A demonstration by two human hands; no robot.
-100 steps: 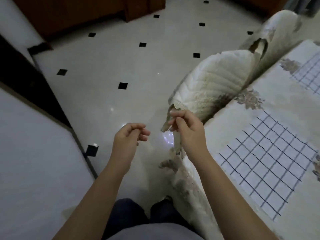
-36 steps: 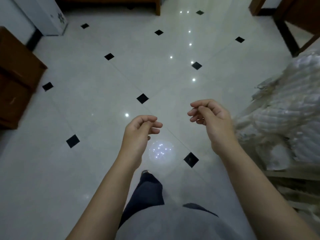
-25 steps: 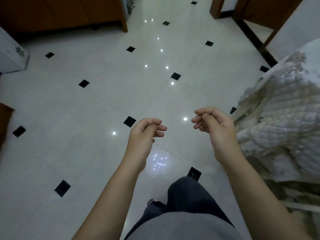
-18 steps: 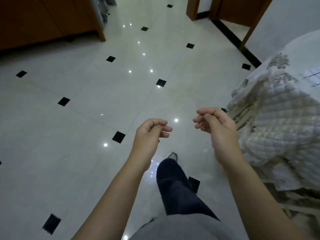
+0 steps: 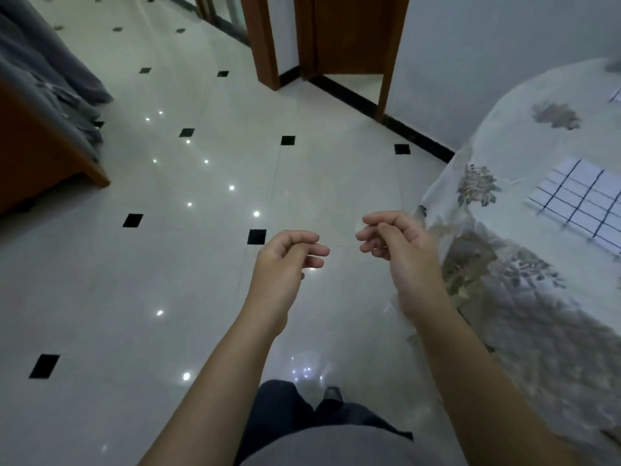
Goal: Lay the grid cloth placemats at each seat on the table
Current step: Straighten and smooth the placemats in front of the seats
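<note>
A white placemat with a dark grid (image 5: 581, 203) lies flat near the edge of the table (image 5: 510, 156), which is covered by a pale floral cloth, at the right. The corner of a second grid placemat (image 5: 616, 94) shows at the far right edge. My left hand (image 5: 285, 264) and my right hand (image 5: 400, 253) are raised in front of me over the floor, left of the table. Their fingers are loosely curled and hold nothing. My right hand is close to the table's hanging cloth without touching it.
The quilted floral cloth (image 5: 524, 297) drapes down the table's side at the lower right. A wooden door frame (image 5: 265, 45) stands ahead. Wooden furniture (image 5: 40, 153) under a grey cloth (image 5: 43, 72) is at the left. Glossy tiled floor (image 5: 201, 264) stretches ahead.
My view has swung to the right while I walk, bringing the table top and a laid placemat into sight. Both hands stay raised and loosely curled; the right let go of the cloth edge earlier.
</note>
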